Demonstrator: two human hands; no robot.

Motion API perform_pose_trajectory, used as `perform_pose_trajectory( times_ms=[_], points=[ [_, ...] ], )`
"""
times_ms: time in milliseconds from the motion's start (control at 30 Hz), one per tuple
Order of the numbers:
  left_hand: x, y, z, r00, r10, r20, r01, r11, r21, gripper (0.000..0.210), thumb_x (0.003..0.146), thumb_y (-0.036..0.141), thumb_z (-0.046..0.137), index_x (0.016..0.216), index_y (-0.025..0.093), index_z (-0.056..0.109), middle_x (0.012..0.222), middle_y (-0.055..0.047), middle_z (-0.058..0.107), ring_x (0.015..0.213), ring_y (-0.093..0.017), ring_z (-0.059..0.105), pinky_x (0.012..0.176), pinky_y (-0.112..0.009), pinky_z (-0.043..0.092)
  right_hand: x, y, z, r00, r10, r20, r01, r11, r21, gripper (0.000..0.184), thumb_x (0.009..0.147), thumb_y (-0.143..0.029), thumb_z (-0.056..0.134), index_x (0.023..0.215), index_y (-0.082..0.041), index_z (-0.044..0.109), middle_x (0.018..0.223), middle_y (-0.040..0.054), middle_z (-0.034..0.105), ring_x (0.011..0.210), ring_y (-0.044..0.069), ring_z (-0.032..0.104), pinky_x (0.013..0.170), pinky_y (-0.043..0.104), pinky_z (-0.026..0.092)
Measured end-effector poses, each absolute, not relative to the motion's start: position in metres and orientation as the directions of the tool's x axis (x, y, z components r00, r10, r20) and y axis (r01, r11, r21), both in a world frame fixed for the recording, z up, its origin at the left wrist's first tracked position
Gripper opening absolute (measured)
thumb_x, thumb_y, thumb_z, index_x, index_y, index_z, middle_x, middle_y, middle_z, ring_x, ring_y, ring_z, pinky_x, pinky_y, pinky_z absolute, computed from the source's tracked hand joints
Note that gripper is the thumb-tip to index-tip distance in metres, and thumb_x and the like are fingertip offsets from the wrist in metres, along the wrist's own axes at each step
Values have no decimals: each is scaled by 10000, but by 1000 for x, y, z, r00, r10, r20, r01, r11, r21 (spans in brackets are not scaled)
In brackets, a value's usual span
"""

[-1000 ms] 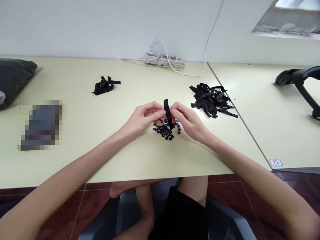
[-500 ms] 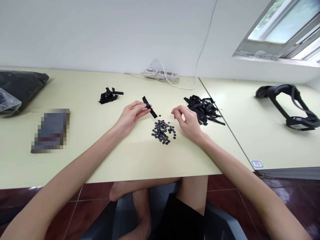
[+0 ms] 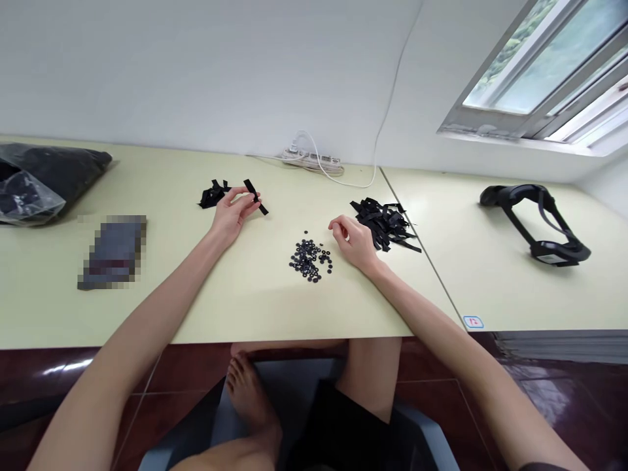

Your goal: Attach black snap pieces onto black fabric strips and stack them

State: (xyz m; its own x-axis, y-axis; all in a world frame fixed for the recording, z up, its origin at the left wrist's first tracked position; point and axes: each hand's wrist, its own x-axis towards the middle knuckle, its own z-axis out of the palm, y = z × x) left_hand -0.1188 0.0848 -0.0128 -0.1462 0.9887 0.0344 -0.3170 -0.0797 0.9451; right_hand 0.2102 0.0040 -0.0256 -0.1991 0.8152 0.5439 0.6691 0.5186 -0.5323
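My left hand [image 3: 233, 216] pinches a short black fabric strip [image 3: 256, 197] between thumb and fingers. It is at the right side of a small pile of similar strips [image 3: 212, 194], partly covering it. My right hand [image 3: 357, 243] rests on the table with its fingers curled closed; whatever may be inside them is hidden. Just left of it lies a scattered heap of small round dark discs with holes, like washers or snap parts [image 3: 308, 260]. Behind and to the right of that hand is a larger pile of black strips [image 3: 385, 222].
On the pale table [image 3: 255, 301], a dark plastic bag [image 3: 53, 180] and a pixelated flat object [image 3: 115, 252] lie at the left. A power strip [image 3: 314, 160] with a white cable sits against the wall. A black headset [image 3: 534, 222] lies beyond the table seam.
My left hand has carried the black strip left, to the small strip pile. My right hand stays curled beside the discs. The whole view has shifted a little.
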Motion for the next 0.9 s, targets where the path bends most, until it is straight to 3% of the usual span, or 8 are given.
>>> perform_pose_trajectory(
  times_ms=[367,633,800,900],
  points=[
    [-122,89,-24,-118,990,82,-256,-110,960,277,854,221,958,1038,190,753,1089,-70,867,980,-161,827,1054,-318,674,210,4,-26,-202,826,526,669,509,-542,267,1109,-320,478,937,-247,669,906,71,809,696,192,620,719,358,446],
    [-125,97,-28,-191,974,125,-261,-173,950,471,738,307,1053,1106,218,773,1122,-59,872,1110,-204,827,918,-271,664,209,7,-25,-248,836,490,692,507,-514,245,1101,-278,481,959,-237,677,843,57,783,697,195,632,722,347,410],
    [-125,99,-27,-240,964,114,-229,-170,959,433,752,337,1049,1056,217,766,1089,-43,862,1026,-175,821,759,-207,589,207,8,-22,-258,856,448,699,486,-525,224,1102,-265,504,977,-231,687,846,60,780,726,205,644,749,338,414],
    [-125,96,-25,-199,971,133,-221,-176,959,399,764,297,1015,1076,213,779,1107,-41,854,1015,-156,814,787,-199,590,207,8,-22,-266,858,439,701,485,-524,215,1099,-268,510,971,-232,679,850,66,785,733,212,639,758,342,398]
  ],
)
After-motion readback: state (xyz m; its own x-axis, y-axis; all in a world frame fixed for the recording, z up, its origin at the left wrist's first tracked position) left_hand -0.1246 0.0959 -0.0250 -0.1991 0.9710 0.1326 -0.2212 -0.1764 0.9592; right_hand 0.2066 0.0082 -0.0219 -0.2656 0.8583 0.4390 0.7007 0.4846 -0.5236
